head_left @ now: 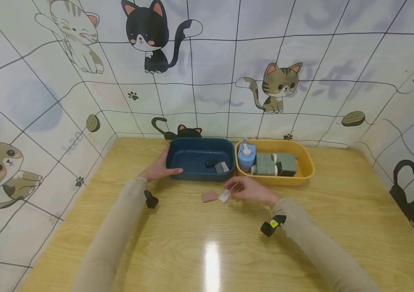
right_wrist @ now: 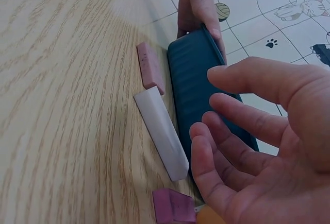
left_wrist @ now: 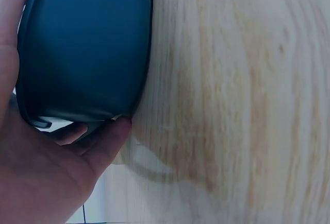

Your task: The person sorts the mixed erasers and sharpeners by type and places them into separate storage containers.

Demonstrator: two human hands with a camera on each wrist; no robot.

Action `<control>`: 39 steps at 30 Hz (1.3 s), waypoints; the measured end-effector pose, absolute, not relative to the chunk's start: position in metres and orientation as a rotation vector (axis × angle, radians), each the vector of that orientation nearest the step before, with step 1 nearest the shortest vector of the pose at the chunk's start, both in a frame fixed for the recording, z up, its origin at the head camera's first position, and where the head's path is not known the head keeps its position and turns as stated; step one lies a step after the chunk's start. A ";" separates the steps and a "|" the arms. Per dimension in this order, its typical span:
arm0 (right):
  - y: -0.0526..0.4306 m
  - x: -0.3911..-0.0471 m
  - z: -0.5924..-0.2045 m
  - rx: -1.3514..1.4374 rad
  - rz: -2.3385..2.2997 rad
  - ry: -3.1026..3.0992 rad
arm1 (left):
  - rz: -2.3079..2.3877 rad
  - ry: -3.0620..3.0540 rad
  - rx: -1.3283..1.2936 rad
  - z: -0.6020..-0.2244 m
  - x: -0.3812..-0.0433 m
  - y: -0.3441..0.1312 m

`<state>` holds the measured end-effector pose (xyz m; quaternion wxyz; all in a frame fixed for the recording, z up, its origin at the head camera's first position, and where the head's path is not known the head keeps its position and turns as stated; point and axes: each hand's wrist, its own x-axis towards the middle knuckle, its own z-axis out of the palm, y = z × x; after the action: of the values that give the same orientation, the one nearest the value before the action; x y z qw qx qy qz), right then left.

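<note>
My left hand [head_left: 159,167] grips the left end of a dark blue tray [head_left: 192,177], its thumb over the front side. Inside that tray, toward the right, lie a small black block [head_left: 211,163] and grey and white blocks [head_left: 222,167]. Just in front of the tray, my right hand [head_left: 246,189] hovers with loosely bent fingers around nothing. Close by its fingertips a white block [right_wrist: 162,134], like an eraser, lies on the table. Beyond it is a pink block [right_wrist: 149,65], and nearer is a magenta block [right_wrist: 172,206], hidden by the hand in the head view.
A yellow tray [head_left: 303,178] stands against the blue one on its right. It holds a light blue bottle-like thing [head_left: 245,160] and grey-green objects [head_left: 265,164]. Behind the wooden table [head_left: 178,239] hangs a cat-patterned cloth [head_left: 214,97], which also lines both sides.
</note>
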<state>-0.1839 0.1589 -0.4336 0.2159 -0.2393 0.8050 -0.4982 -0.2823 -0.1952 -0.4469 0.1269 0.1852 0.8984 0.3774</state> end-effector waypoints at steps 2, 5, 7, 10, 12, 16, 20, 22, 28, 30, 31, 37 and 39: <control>0.159 -0.184 -0.435 -0.670 -1.389 2.224 | 1.090 2.620 0.538 -0.447 -0.283 -0.195; 0.158 -0.185 -0.437 -0.681 -1.400 2.223 | 1.080 2.626 0.534 -0.447 -0.281 -0.195; 0.158 -0.185 -0.438 -0.692 -1.406 2.223 | 1.073 2.629 0.531 -0.446 -0.280 -0.194; 0.158 -0.185 -0.439 -0.715 -1.406 2.229 | 1.075 2.626 0.517 -0.445 -0.279 -0.195; 0.157 -0.186 -0.440 -0.720 -1.402 2.237 | 1.074 2.624 0.510 -0.445 -0.279 -0.195; 0.157 -0.186 -0.442 -0.734 -1.388 2.273 | 1.068 2.622 0.507 -0.446 -0.280 -0.196; 0.156 -0.188 -0.445 -0.746 -1.376 2.310 | 1.056 2.627 0.501 -0.446 -0.280 -0.195; 0.156 -0.188 -0.445 -0.749 -1.369 2.323 | 1.054 2.626 0.496 -0.446 -0.279 -0.195; 0.156 -0.187 -0.447 -0.773 -1.351 2.347 | 1.060 2.608 0.486 -0.447 -0.280 -0.196; 0.157 -0.188 -0.448 -0.784 -1.331 2.353 | 1.059 2.607 0.490 -0.447 -0.280 -0.197; 0.157 -0.188 -0.449 -0.791 -1.320 2.357 | 1.057 2.607 0.491 -0.447 -0.280 -0.196; 0.154 -0.189 -0.450 -0.799 -1.250 2.368 | 1.066 2.606 0.490 -0.446 -0.280 -0.196; 0.153 -0.189 -0.451 -0.796 -1.204 2.400 | 1.059 2.610 0.489 -0.447 -0.280 -0.196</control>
<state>-0.1894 0.1528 -0.4511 0.1697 -0.2801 0.8444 -0.4239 -0.2800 -0.1963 -0.4468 0.1410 0.1693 0.9038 0.3669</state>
